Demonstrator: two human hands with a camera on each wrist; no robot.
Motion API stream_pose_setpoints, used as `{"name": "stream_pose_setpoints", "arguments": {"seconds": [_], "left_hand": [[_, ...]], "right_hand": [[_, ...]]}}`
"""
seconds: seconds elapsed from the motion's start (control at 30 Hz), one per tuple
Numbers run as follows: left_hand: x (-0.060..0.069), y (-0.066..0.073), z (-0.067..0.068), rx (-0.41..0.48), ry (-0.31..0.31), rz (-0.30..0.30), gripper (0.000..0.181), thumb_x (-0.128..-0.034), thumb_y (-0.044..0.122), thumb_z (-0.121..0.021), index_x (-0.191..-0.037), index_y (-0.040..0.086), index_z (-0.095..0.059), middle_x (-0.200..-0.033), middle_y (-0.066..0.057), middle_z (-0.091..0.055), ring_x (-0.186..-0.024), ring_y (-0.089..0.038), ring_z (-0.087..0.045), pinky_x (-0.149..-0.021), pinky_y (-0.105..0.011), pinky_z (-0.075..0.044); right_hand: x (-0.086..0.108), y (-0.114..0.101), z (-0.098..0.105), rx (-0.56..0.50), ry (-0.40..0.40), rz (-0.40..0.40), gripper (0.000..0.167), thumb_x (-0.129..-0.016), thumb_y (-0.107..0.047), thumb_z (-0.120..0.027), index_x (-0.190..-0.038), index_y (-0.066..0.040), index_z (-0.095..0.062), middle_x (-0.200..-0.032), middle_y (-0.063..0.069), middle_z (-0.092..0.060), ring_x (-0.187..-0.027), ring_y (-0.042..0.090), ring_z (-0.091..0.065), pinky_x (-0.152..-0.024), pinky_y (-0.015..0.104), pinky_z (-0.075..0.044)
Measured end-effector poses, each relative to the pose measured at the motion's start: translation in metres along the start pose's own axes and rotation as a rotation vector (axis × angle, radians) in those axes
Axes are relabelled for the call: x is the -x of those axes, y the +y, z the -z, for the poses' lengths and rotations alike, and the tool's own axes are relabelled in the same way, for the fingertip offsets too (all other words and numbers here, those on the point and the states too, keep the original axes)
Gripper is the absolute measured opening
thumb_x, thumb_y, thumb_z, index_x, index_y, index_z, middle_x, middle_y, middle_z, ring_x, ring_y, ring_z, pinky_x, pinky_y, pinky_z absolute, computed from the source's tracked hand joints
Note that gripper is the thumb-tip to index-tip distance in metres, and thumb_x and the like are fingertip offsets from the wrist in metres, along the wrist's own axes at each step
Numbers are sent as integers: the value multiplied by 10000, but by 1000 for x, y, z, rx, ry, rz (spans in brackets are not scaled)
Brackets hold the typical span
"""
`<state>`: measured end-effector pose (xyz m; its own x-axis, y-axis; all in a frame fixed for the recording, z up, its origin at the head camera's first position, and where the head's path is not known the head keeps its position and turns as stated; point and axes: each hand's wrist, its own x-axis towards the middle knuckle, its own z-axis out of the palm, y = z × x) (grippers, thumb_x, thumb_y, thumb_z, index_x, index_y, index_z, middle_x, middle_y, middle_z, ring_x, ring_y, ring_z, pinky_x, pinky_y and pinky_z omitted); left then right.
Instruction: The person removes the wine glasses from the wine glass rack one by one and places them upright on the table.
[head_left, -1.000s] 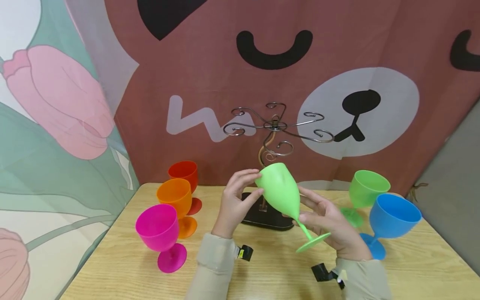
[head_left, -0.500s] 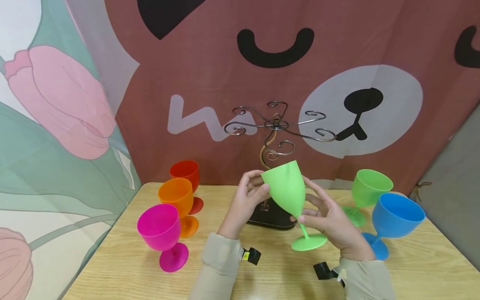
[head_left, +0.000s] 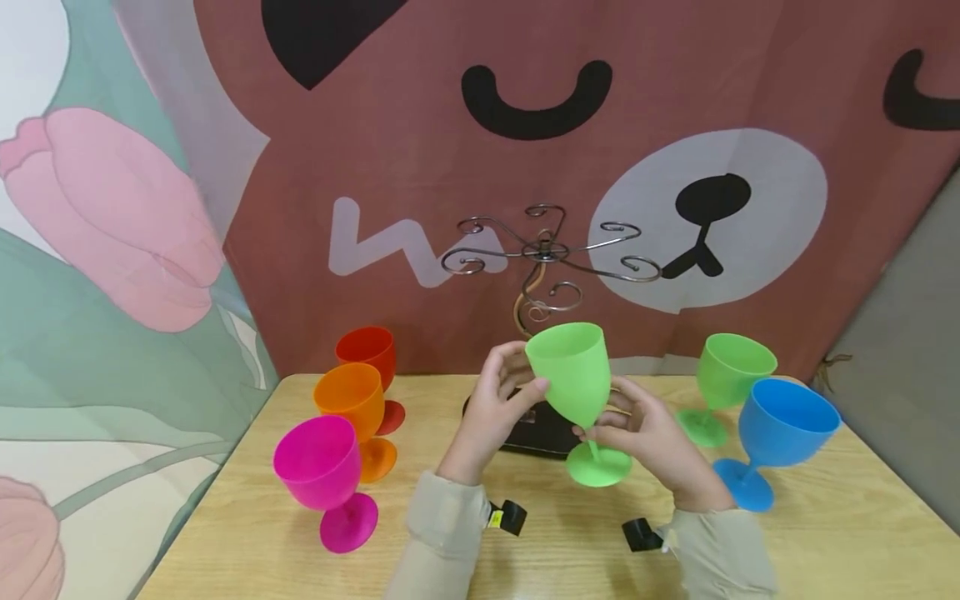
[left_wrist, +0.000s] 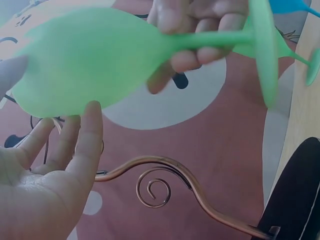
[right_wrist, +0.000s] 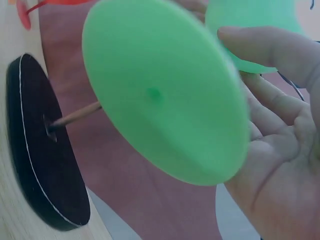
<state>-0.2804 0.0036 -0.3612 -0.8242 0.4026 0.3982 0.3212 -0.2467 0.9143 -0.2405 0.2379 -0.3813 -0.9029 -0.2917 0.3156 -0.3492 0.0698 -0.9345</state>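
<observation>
A light green plastic goblet (head_left: 572, 375) is held nearly upright in the air, its mouth facing up and tipped slightly left. My left hand (head_left: 487, 412) holds its bowl from the left, thumb on the near side and fingers on the far side. My right hand (head_left: 651, 437) pinches the stem just below the bowl. In the left wrist view the right fingers (left_wrist: 215, 25) wrap the stem. The round green foot (right_wrist: 165, 95) fills much of the right wrist view. Behind the goblet stands a metal rack (head_left: 545, 250) with curled arms on a black base (head_left: 536, 435).
Pink (head_left: 318, 462), orange (head_left: 350, 400) and red (head_left: 367, 354) goblets stand in a row on the left of the wooden table (head_left: 247, 550). On the right are another green goblet (head_left: 735, 371) and a blue one (head_left: 787, 422). A printed bear curtain (head_left: 420, 158) hangs behind.
The goblet has swung from strongly tilted to almost upright, so its mouth now shows and its foot has come left under the bowl. Both hands keep their hold on it.
</observation>
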Motion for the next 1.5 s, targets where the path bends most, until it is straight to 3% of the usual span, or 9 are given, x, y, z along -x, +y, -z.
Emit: {"name": "stream_pose_setpoints", "arguments": {"seconds": [0.23, 0.43, 0.67, 0.93, 1.1, 1.17, 1.33, 1.37, 1.5], "left_hand": [[1, 2, -2, -9, 6, -30, 494, -999, 195, -661, -1427, 117, -427, -1399, -97, -499, -1228, -251, -542, -985, -378, -536], [1, 0, -4, -55, 25, -60, 423, -1003, 163, -653, -1384, 82, -487, -1359, -90, -546, -1205, -243, -568, -974, -354, -533], [0, -4, -4, -114, 77, -35, 341, -999, 187, -662, -1319, 120, -563, -1290, -42, -584, -1128, -210, -592, -964, -370, -530], [-1, -3, -4, -97, 85, -17, 326, -1020, 177, -627, -1317, 70, -546, -1283, -82, -564, -1156, -234, -588, -943, -347, -545], [-1, -1, -8, -78, 73, -19, 328, -1034, 178, -603, -1328, 51, -534, -1290, -116, -540, -1175, -261, -577, -928, -352, -545], [0, -3, -10, -77, 73, -20, 320, -1038, 175, -594, -1325, 46, -538, -1296, -130, -537, -1178, -275, -582, -883, -325, -545], [0, -9, -14, -54, 71, -22, 295, -1028, 139, -595, -1288, 3, -560, -1312, -165, -546, -1190, -346, -598, -909, -287, -547], [0, -10, -14, -50, 69, -22, 293, -1026, 133, -598, -1285, 1, -562, -1316, -162, -548, -1187, -350, -601, -935, -290, -544], [-2, -11, -9, -95, 93, -7, 300, -1035, 180, -595, -1295, 34, -568, -1319, -95, -554, -1133, -296, -635, -835, -302, -565]], "right_hand": [[-2, -1, -6, 164, 39, -66, 581, -928, -61, -724, -1440, 40, -468, -1136, 208, -718, -975, 197, -729, -860, 352, -589], [-1, 0, -5, 173, -11, -126, 613, -946, -88, -706, -1465, 47, -409, -1173, 282, -679, -1016, 268, -720, -869, 374, -587], [-5, 4, -3, 155, -80, -168, 669, -962, -103, -693, -1484, 77, -314, -1191, 265, -663, -1073, 360, -690, -847, 410, -599], [-5, 6, -4, 208, -92, -187, 614, -947, -60, -669, -1459, 41, -344, -1168, 251, -630, -1014, 368, -688, -838, 440, -585], [-4, 1, -4, 239, -55, -196, 576, -900, -10, -663, -1396, 30, -373, -1114, 233, -619, -946, 331, -685, -793, 433, -576], [-4, 1, -6, 221, -27, -190, 595, -889, 2, -676, -1396, 21, -366, -1111, 223, -616, -946, 327, -686, -792, 431, -579], [2, 8, -13, 156, 43, -166, 570, -915, -41, -725, -1375, 15, -393, -1093, 225, -633, -961, 286, -700, -791, 403, -601], [4, 10, -13, 150, 57, -168, 554, -923, -59, -728, -1367, 12, -405, -1091, 226, -639, -967, 270, -704, -787, 396, -605], [16, 15, -5, 158, 97, -170, 448, -941, -68, -713, -1298, 13, -455, -1062, 226, -649, -948, 241, -715, -769, 403, -615]]}}
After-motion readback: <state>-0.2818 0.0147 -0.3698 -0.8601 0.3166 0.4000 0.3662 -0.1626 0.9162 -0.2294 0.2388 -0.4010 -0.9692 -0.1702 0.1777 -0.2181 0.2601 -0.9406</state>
